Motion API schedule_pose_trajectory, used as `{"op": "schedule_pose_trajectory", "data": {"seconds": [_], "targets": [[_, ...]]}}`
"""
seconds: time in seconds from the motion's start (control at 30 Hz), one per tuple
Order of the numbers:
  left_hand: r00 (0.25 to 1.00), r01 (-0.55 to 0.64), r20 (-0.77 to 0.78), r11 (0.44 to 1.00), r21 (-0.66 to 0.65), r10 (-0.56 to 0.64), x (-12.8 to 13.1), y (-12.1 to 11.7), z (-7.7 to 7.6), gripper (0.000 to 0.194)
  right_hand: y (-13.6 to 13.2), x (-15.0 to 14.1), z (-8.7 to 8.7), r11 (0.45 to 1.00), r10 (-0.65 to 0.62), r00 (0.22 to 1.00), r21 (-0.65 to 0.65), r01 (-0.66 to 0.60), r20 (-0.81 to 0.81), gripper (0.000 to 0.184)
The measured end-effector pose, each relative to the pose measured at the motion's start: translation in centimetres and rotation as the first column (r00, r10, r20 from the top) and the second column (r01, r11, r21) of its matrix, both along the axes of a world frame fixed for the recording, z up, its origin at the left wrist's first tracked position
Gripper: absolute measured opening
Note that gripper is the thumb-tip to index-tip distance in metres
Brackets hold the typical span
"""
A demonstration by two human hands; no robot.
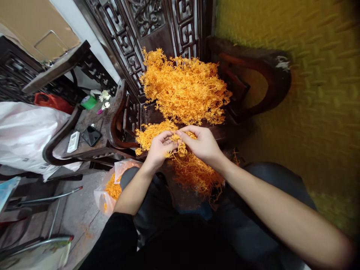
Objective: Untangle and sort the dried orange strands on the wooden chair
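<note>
My left hand (161,149) and my right hand (201,144) meet at the front of a dark wooden chair, fingers closed. Between them they pinch a small orange curly sprig (182,149), whose thin strands hang below the fingertips. What exactly it is made of I cannot tell. Behind the hands, a large heap of similar orange sprigs (187,90) covers the chair seat and leans towards the carved back. A smaller orange pile (152,134) lies by my left hand, partly hidden by it. Under my right wrist, a darker orange tangle (197,174) sits between my knees.
A carved armrest (119,116) bounds the seat on the left; another curved armrest (270,90) stands right. The side table holds a phone (91,135), a white box (73,142) and green tape (89,102). On the floor, a plastic bag (103,197) contains orange pieces.
</note>
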State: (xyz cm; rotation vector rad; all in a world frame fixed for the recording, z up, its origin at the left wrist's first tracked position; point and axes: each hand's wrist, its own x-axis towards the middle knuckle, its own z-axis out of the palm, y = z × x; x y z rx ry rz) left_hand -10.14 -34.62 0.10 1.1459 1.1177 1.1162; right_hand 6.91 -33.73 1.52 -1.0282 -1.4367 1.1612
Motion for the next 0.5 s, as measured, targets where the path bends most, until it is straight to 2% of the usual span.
{"op": "schedule_pose_trajectory", "data": {"seconds": [0.13,0.23,0.3,0.33,0.4,0.43,0.47,0.5], "targets": [[0.993,0.06,-0.1,0.998,0.017,-0.058,-0.1,-0.6,0.4,0.03,0.4,0.5,0.0,0.967,-0.242,0.969,0.09,0.237,0.045,0.021],[0.989,0.089,-0.117,0.996,0.018,-0.086,-0.6,-0.9,1.3,0.027,0.7,0.9,0.1,0.955,-0.285,0.958,0.086,0.283,0.013,0.021],[0.987,0.118,-0.111,0.993,0.009,-0.117,-1.0,-1.1,1.8,0.027,1.4,1.5,0.2,0.959,-0.281,0.959,0.028,0.282,-0.027,0.022],[0.985,0.135,-0.106,0.991,0.001,-0.134,-1.3,-1.1,2.0,0.028,1.9,2.0,0.4,0.948,-0.319,0.944,-0.026,0.318,-0.085,0.024],[0.983,0.144,-0.114,0.99,0.0,-0.143,-1.8,-1.1,1.9,0.029,3.0,3.4,0.9,0.892,-0.451,0.857,-0.159,0.424,-0.248,0.026],[0.983,0.126,-0.137,0.992,0.02,-0.122,-1.9,-1.0,1.8,0.029,3.4,4.2,1.2,0.861,-0.507,0.799,-0.23,0.453,-0.322,0.026],[0.981,0.087,-0.181,0.994,0.062,-0.075,-2.1,-0.9,1.6,0.028,3.7,4.9,1.6,0.852,-0.522,0.775,-0.268,0.45,-0.357,0.023],[0.971,0.037,-0.24,0.991,0.128,-0.005,-2.2,-0.8,1.4,0.027,3.8,5.5,1.8,0.865,-0.495,0.796,-0.285,0.414,-0.347,0.021]]}}
